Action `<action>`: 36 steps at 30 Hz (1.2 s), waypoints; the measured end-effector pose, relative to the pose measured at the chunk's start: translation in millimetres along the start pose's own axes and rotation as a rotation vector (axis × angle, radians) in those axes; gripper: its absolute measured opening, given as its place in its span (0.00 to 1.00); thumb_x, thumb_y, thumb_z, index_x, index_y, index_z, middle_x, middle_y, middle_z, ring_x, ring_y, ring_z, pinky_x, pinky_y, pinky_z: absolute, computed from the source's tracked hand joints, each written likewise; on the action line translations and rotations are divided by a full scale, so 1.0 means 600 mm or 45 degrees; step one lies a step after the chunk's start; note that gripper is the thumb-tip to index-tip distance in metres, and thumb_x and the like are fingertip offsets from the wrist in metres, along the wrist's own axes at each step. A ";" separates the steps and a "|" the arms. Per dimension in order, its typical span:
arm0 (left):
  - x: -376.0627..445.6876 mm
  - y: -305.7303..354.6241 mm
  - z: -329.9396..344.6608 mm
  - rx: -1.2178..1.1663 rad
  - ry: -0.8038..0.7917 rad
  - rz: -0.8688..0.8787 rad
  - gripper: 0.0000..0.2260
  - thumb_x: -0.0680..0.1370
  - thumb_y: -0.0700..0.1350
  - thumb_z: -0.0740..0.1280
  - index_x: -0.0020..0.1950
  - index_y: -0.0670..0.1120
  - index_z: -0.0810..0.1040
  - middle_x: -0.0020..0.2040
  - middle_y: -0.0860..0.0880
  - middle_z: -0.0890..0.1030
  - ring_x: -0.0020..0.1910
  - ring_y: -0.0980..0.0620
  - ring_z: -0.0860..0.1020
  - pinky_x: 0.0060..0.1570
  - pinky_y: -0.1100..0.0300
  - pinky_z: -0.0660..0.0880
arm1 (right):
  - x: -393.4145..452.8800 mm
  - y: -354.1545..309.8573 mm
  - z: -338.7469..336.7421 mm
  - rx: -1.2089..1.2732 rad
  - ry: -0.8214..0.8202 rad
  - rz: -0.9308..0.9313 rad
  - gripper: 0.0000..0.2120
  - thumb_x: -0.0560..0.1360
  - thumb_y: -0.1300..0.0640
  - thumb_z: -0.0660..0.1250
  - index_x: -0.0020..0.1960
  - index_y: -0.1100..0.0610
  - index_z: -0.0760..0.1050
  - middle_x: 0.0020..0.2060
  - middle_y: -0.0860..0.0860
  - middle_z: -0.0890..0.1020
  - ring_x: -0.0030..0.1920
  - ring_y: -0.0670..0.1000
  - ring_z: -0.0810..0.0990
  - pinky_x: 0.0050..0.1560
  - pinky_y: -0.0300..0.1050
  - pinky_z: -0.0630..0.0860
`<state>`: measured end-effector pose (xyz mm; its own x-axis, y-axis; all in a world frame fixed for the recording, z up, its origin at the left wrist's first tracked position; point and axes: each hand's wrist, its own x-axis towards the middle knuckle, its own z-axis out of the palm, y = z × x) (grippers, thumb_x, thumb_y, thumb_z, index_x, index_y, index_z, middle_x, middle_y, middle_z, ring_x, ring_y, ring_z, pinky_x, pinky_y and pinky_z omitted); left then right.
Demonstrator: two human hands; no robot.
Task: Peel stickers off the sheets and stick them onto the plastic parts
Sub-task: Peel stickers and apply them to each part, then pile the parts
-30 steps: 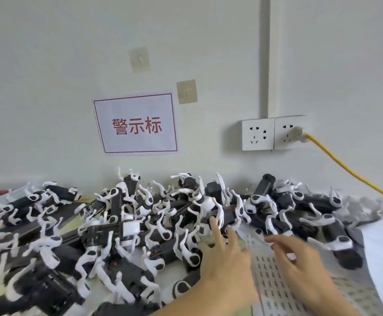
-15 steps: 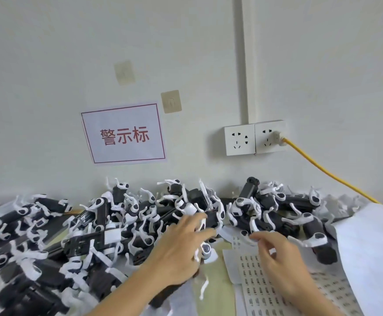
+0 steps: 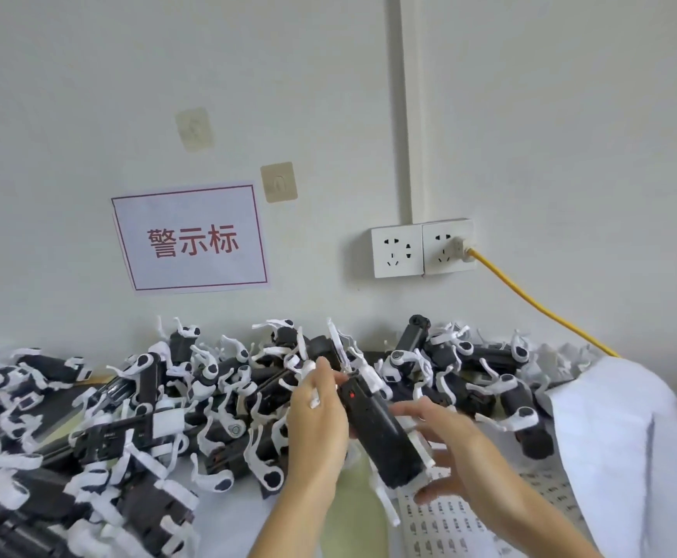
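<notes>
A black plastic part with white clips is lifted above the table between both hands. My left hand grips its upper end, fingers curled round it. My right hand holds its lower end from the right, fingers wrapped under it. A sticker sheet with rows of small printed labels lies flat below my right hand, partly hidden by my wrist. A big heap of the same black and white parts covers the table from the left edge to the right.
White paper lies over the table's right side. On the wall hang a red-bordered sign, two adhesive hooks and a double socket with a yellow cable running down to the right.
My left hand has pulled one black part out of the heap and raised it. My right hand has left the sticker sheet and taken hold of the part's lower end.
</notes>
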<state>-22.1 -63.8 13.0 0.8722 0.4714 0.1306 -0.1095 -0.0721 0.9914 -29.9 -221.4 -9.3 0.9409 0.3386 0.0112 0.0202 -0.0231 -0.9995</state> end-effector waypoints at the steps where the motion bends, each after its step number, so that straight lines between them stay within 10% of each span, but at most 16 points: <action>1: -0.001 -0.011 0.005 -0.038 -0.045 -0.022 0.18 0.82 0.61 0.59 0.46 0.50 0.80 0.40 0.48 0.85 0.36 0.50 0.84 0.34 0.61 0.75 | -0.002 -0.002 0.001 -0.015 -0.001 -0.003 0.17 0.79 0.40 0.58 0.55 0.44 0.83 0.43 0.48 0.86 0.40 0.49 0.85 0.37 0.41 0.79; 6: -0.005 -0.015 0.016 -0.221 -0.633 0.178 0.23 0.70 0.67 0.67 0.45 0.48 0.83 0.47 0.46 0.85 0.50 0.47 0.83 0.57 0.49 0.77 | 0.010 0.006 0.016 -0.032 0.199 -0.041 0.16 0.85 0.53 0.54 0.51 0.56 0.80 0.42 0.56 0.85 0.40 0.56 0.84 0.39 0.49 0.78; 11: -0.016 0.002 -0.004 -0.051 -1.144 0.316 0.14 0.71 0.53 0.76 0.53 0.48 0.84 0.51 0.46 0.86 0.53 0.48 0.84 0.52 0.56 0.80 | 0.007 0.000 0.030 0.275 0.222 0.063 0.12 0.80 0.58 0.60 0.44 0.56 0.82 0.39 0.57 0.85 0.34 0.52 0.81 0.36 0.45 0.76; 18: -0.003 -0.003 -0.019 0.358 -0.698 0.557 0.07 0.76 0.42 0.71 0.49 0.54 0.80 0.42 0.60 0.82 0.42 0.64 0.80 0.40 0.73 0.71 | 0.009 -0.001 -0.015 -0.640 0.440 0.230 0.09 0.82 0.58 0.58 0.53 0.55 0.77 0.44 0.55 0.83 0.43 0.52 0.84 0.43 0.47 0.84; 23: 0.002 -0.011 -0.035 1.095 -0.914 0.385 0.12 0.77 0.51 0.68 0.55 0.52 0.68 0.47 0.53 0.78 0.42 0.54 0.78 0.39 0.60 0.72 | -0.003 0.007 -0.047 -1.395 0.226 0.417 0.14 0.79 0.46 0.65 0.45 0.57 0.76 0.37 0.52 0.84 0.31 0.45 0.84 0.33 0.38 0.80; 26: -0.005 -0.013 -0.036 1.339 -0.982 0.290 0.18 0.78 0.54 0.67 0.59 0.47 0.64 0.49 0.50 0.75 0.44 0.50 0.76 0.40 0.56 0.71 | -0.005 0.011 -0.038 -1.556 0.130 0.493 0.26 0.72 0.36 0.71 0.36 0.51 0.60 0.30 0.46 0.73 0.24 0.41 0.72 0.28 0.34 0.66; 36: -0.006 -0.004 -0.045 1.704 -0.737 0.245 0.33 0.65 0.62 0.79 0.59 0.50 0.67 0.56 0.51 0.75 0.57 0.48 0.74 0.55 0.52 0.74 | -0.006 0.004 -0.018 -1.511 0.144 0.606 0.31 0.62 0.39 0.81 0.48 0.52 0.65 0.47 0.46 0.73 0.45 0.47 0.76 0.44 0.42 0.73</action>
<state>-38.2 -41.5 10.6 0.9960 -0.0263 -0.0859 -0.0116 -0.9857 0.1683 -29.9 -232.7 -11.3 0.9606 -0.0142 -0.2776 -0.0917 -0.9590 -0.2683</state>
